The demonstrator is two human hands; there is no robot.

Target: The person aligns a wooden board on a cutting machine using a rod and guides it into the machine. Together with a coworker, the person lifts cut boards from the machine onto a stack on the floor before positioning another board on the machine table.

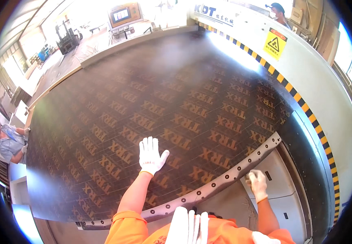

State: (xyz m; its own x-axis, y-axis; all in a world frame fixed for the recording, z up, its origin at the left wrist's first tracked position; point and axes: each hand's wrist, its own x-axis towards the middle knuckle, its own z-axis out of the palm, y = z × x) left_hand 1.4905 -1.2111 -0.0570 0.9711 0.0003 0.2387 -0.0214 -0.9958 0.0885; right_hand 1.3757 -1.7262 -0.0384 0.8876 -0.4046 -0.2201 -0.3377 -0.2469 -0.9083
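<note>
My left hand [151, 156], in a white knit glove, lies flat on a large dark brown panel [115, 118] with repeated gold lettering. Its fingers are spread and point away from me. My right hand [258, 185], gloved too, is closed into a fist just off the panel's near edge, beside a curved-looking metal rail [226, 177] dotted with dark round holes. The inside of that fist is hidden. White finger-like glove material [188, 227] shows in front of my orange shirt [159, 236].
Along the right runs a white machine beam [241, 24] with a black-yellow striped edge [298, 97] and a yellow warning sign [275, 44]. A co-worker [11, 138] stands at the panel's left edge; another person [279, 15] is behind the beam. A forklift [66, 35] and control screen [123, 15] are far back.
</note>
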